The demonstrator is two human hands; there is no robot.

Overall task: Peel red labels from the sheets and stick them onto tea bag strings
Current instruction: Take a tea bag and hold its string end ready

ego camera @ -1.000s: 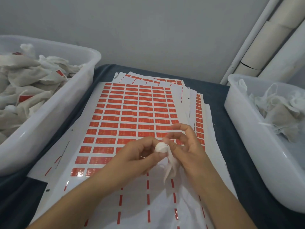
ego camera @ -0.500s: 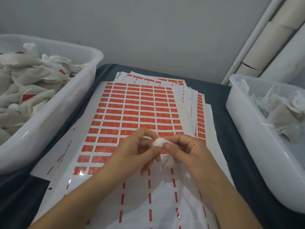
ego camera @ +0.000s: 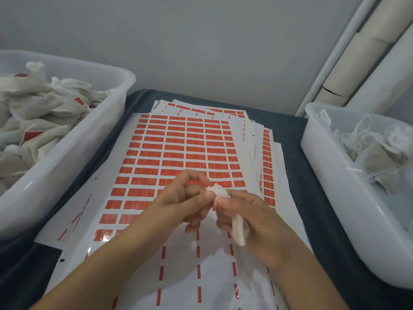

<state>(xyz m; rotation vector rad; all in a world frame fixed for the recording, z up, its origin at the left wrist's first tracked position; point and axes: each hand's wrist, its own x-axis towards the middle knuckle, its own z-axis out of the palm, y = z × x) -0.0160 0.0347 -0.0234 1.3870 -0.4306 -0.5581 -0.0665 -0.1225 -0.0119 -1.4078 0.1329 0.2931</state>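
A stack of white sheets with rows of red labels (ego camera: 178, 153) lies on the dark table in front of me; the near part of the top sheet is peeled bare. Above it both hands hold one white tea bag (ego camera: 220, 192). My left hand (ego camera: 183, 202) pinches the bag's bunched top between thumb and fingers. My right hand (ego camera: 248, 218) grips the same bag, whose lower end (ego camera: 239, 231) sticks out below the palm. No string or peeled label shows in the fingers.
A white tub (ego camera: 73, 157) at the left holds several tea bags, some with red labels. Another white tub (ego camera: 335, 186) at the right holds several unlabelled bags. Cardboard tubes (ego camera: 357, 63) lean in the back right corner. Dark cloth (ego camera: 290, 135) covers the table.
The bag's hanging body has been drawn up into my right palm. Both hands stay together over the sheet, shifted slightly right, and my left fingers have spread a little.
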